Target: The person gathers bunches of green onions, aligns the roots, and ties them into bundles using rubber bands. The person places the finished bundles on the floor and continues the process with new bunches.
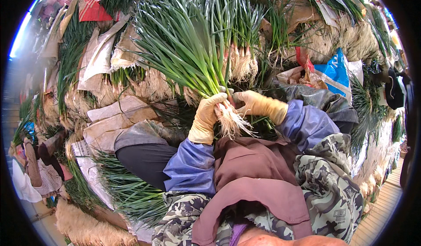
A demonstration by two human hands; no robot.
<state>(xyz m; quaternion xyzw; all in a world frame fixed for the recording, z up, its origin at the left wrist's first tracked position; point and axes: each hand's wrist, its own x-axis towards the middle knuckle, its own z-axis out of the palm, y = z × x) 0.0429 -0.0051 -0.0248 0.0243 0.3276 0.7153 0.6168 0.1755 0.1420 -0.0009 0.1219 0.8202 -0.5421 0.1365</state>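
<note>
My left hand [208, 114], in a yellowish glove, is closed round the white lower stems of a bunch of green leafy allium plants [194, 53]. The long leaves fan out away from me, and the pale stringy roots [232, 122] hang towards my brown apron [256, 160]. Just right of the bunch is my right hand [258, 105], gloved alike, its fingertips at a reddish stem beside the bunch; whether they pinch it I cannot tell. Beyond my hands stand more small bunches [243, 60] with their roots towards me.
Piles of the same plants with matted roots [342, 37] surround me, partly under sacking [98, 58]. A blue and white plastic bag [335, 72] lies right of my knee. More leaves [135, 187] lie on white sheeting at my left. Another person's arm [49, 150] shows at the far left.
</note>
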